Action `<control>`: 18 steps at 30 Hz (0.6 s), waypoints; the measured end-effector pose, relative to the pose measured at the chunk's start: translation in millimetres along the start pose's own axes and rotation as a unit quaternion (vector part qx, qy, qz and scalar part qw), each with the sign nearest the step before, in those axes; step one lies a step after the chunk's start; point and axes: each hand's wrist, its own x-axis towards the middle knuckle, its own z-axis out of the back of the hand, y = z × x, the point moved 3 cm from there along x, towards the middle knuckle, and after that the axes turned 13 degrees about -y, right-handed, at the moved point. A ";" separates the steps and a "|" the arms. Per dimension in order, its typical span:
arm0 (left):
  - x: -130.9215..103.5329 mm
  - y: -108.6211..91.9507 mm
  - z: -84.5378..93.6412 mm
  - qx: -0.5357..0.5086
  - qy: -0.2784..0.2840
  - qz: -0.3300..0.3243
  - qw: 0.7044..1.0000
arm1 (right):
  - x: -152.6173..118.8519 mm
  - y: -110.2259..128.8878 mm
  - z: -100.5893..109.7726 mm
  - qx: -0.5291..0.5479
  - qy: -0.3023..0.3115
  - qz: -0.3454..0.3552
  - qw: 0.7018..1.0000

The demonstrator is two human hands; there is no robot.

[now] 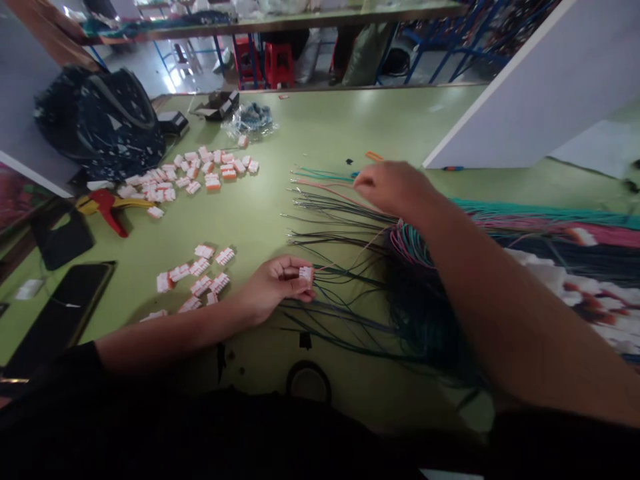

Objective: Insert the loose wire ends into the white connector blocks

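Observation:
Between the thumb and fingers of my left hand [283, 287] is a small white and orange wire connector [306, 275]. A thin pinkish wire [345, 260] runs from it toward the bundle on the right. My right hand [387, 190] is closed in a pinch over the ends of the teal wires [325, 175]; whether a wire is between its fingertips is hidden. Below it, black wires [330, 212] fan out with bare metal tips pointing left. Dark green wires [350, 273] pass beside and under my left hand. The thick wire bundle [415, 293] lies partly behind my right forearm.
Loose connectors [200, 267] lie left of my left hand, with a larger pile [165, 180] behind. Red and yellow pliers [113, 208], a dark patterned bag [100, 120] and a black phone-like slab [60, 320] are at left. White panels [515, 93] flank the green table [320, 127]. Wired connectors [595, 300] lie right.

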 end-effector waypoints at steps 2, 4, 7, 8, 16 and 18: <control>-0.9 -0.3 -0.3 0.005 0.008 0.009 1.000 | 25.9 -19.8 -8.6 -0.108 0.004 -0.075 0.991; -1.3 -1.0 -0.3 0.010 0.017 0.018 1.000 | 42.1 -34.2 -24.3 -0.138 0.020 -0.107 0.985; -1.5 -3.1 -0.9 0.017 0.025 0.030 0.999 | 51.0 -50.6 -48.6 -0.148 0.034 -0.140 0.978; -1.7 -3.9 -1.4 0.019 0.026 0.033 0.999 | 51.3 -55.1 -54.7 -0.146 0.039 -0.152 0.977; -4.6 -7.4 -4.4 0.019 0.013 0.039 0.999 | 43.3 -68.6 -52.3 -0.104 -0.001 -0.158 0.982; -4.5 -6.6 -4.1 0.015 0.013 0.037 0.999 | 41.7 -68.0 -46.9 -0.112 -0.010 -0.161 0.981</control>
